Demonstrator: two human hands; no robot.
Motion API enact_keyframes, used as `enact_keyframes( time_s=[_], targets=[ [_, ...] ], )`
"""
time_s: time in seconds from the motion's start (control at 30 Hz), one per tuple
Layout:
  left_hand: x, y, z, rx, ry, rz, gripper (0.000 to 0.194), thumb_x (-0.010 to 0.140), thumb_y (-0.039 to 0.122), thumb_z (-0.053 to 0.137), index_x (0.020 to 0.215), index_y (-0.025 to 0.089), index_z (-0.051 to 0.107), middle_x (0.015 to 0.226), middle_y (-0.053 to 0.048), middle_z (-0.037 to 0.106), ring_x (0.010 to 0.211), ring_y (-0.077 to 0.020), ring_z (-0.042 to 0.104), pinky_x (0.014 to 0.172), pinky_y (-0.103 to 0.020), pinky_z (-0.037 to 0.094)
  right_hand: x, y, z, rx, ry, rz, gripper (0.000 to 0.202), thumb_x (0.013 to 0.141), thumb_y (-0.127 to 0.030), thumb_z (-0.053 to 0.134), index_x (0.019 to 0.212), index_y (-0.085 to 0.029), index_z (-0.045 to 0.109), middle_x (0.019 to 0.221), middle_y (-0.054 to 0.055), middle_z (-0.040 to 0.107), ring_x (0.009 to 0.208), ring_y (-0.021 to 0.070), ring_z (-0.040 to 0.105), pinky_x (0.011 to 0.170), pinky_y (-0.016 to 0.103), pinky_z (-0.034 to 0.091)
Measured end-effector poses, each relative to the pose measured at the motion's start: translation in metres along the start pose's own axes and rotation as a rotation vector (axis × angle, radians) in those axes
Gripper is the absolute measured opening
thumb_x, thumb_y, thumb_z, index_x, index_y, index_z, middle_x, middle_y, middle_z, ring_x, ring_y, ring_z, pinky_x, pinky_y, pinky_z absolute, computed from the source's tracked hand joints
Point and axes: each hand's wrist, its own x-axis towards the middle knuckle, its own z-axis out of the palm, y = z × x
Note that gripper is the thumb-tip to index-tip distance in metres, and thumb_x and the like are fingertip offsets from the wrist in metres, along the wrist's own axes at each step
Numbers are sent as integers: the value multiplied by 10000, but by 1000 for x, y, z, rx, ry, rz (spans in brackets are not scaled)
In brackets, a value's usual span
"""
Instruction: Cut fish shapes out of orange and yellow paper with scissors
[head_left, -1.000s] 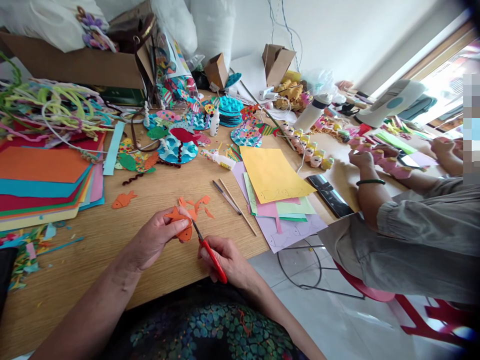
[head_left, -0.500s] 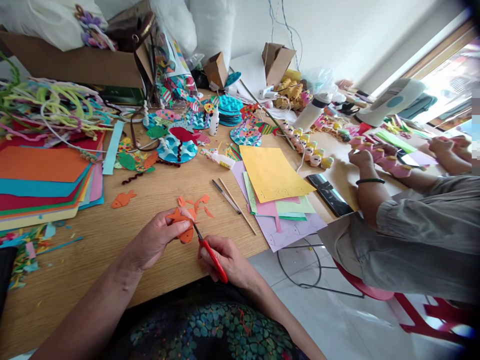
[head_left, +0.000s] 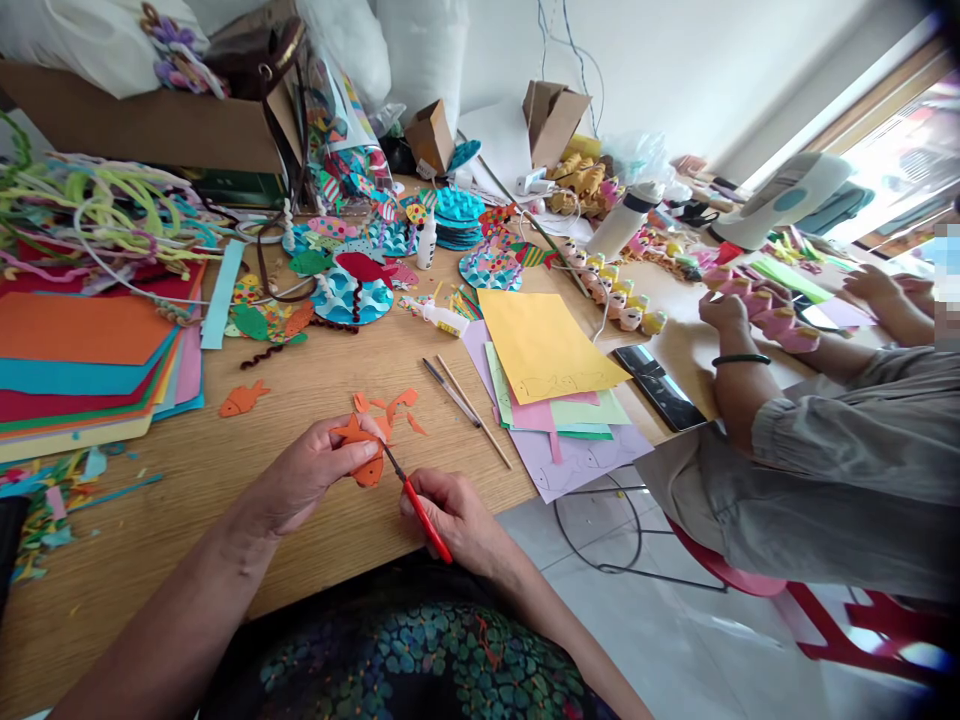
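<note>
Between thumb and fingers, my left hand (head_left: pixel 324 468) pinches an orange paper fish (head_left: pixel 367 472) just above the table's near edge. My right hand (head_left: pixel 448 510) grips a pair of red-handled scissors (head_left: pixel 424 518), their dark blades pointing up and left against the fish's edge. Orange paper scraps (head_left: pixel 397 405) lie just beyond the hands. To the left rests a second orange paper fish (head_left: pixel 244 398), flat on the wood. A pen (head_left: pixel 450 392) and a thin wooden stick (head_left: pixel 476 415) lie to the right of the scraps.
Coloured paper sheets (head_left: pixel 75 330) are stacked at left, with paper clippings (head_left: pixel 56 510) nearer. Yellow paper (head_left: pixel 551 340) with drawn fish tops a pile at right, beside a phone (head_left: pixel 658 388). Behind stand glue bottles (head_left: pixel 427 243) and blue decorated discs (head_left: pixel 352 295). A co-worker's arm (head_left: pixel 739 380) is at right.
The scissors have turned slightly, and their handles now look narrower, nearly edge-on. My left hand and the fish have barely moved. At far right, the other person's hand has shifted a little.
</note>
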Motion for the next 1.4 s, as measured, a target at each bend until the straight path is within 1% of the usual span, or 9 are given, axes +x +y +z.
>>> enact_keyframes(
  time_s=[0.2, 0.33, 0.4, 0.57, 0.87, 1.1, 1.27, 1.4],
  targets=[
    [-1, -5, -2, -34, -10, 22, 148, 679, 306, 659, 662, 166, 616, 591, 34, 488, 575, -117, 417, 565, -245, 347, 2, 0, 1, 33, -2, 26, 359, 851, -467, 517, 660, -170, 454, 574, -45, 385, 527, 80, 351, 479, 199, 267],
    [-1, -5, -3, -58, -2, 22, 147, 672, 301, 671, 661, 164, 617, 617, 27, 511, 587, -115, 424, 576, -242, 359, 3, -2, -1, 94, -65, 66, 358, 851, -496, 494, 703, -171, 472, 584, -42, 427, 508, 81, 397, 467, 193, 297],
    [-2, -4, -3, -62, 1, 18, 144, 671, 296, 672, 657, 164, 618, 620, 27, 515, 586, -113, 427, 574, -238, 359, 2, -3, -1, 81, -87, 63, 346, 865, -484, 476, 715, -172, 473, 596, -38, 439, 519, 84, 414, 475, 191, 313],
    [-2, -3, -2, -60, -4, 19, 140, 680, 295, 667, 658, 164, 621, 612, 28, 515, 579, -110, 433, 572, -235, 360, 2, -4, -1, 65, -97, 76, 318, 875, -441, 470, 702, -174, 465, 598, -39, 434, 522, 81, 416, 478, 187, 315],
    [-2, -3, 1, -65, -4, 18, 135, 661, 290, 677, 671, 164, 629, 625, 24, 515, 599, -119, 430, 584, -245, 366, 3, -1, -1, 97, -77, 75, 338, 865, -470, 480, 711, -170, 483, 588, -42, 422, 528, 85, 396, 488, 193, 310],
    [-1, -4, 1, -41, -12, 27, 134, 679, 303, 663, 665, 175, 625, 617, 21, 515, 584, -127, 431, 577, -255, 374, 2, -3, -3, 1, -54, 27, 342, 863, -471, 493, 693, -175, 468, 592, -41, 395, 550, 91, 362, 496, 202, 283],
    [-1, -1, 2, -20, 21, 35, 131, 658, 294, 675, 654, 173, 625, 612, 28, 510, 583, -120, 434, 573, -244, 369, 2, -2, -2, 0, -17, 11, 361, 857, -478, 501, 668, -174, 450, 596, -40, 384, 550, 88, 342, 489, 200, 272],
    [-1, 0, 2, -32, 22, 28, 128, 649, 291, 679, 656, 174, 629, 601, 32, 513, 571, -117, 442, 558, -240, 362, 3, -2, -1, -2, -9, 17, 366, 848, -485, 511, 661, -175, 454, 580, -41, 374, 541, 88, 338, 480, 202, 261]
  ],
)
